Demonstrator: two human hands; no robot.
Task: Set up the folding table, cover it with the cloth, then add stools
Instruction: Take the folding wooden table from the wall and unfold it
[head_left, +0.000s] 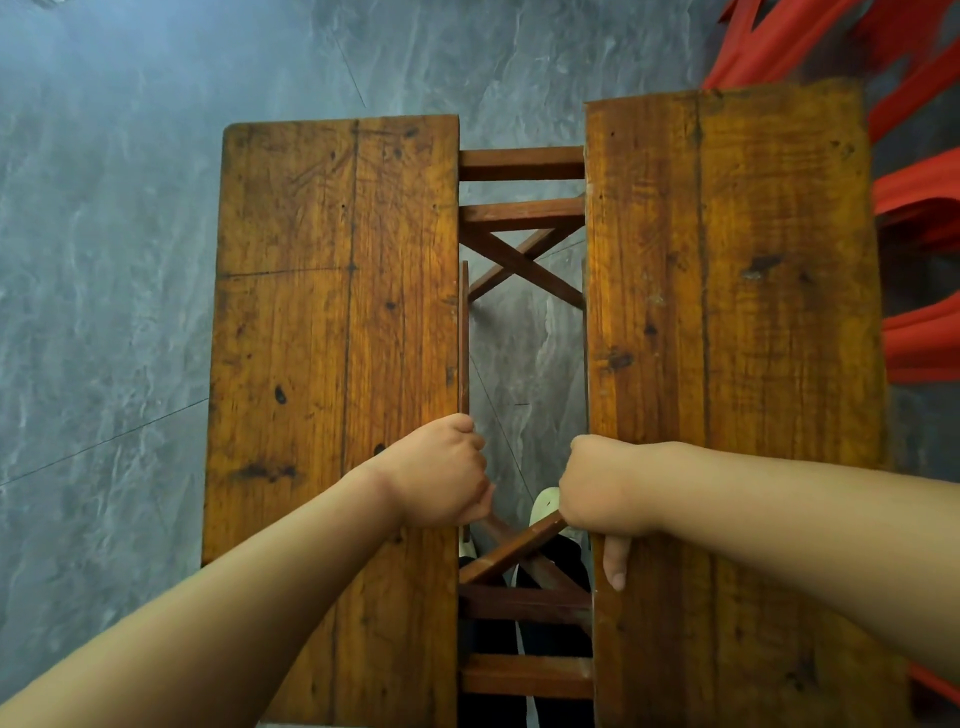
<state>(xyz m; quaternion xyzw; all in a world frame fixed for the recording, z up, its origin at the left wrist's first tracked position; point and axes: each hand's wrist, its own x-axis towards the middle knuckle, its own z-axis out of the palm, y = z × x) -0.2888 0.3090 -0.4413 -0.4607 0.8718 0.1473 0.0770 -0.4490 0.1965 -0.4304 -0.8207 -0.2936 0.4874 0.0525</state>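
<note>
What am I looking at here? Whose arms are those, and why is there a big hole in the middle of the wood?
This picture comes from a camera worn on a person's head, so you look down just as they do. The two bare arms are theirs.

The wood is a folding table that is only partly opened. Its top is in two halves: the left board and the right board. The gap between them is the hole, and through it you can see the crossed wooden braces of the frame and the grey floor below.

The left hand grips the inner edge of the left board. The right hand grips the inner edge of the right board. Nothing lies on the boards yet.

The red shapes at the right edge are probably the plastic stools.
</note>
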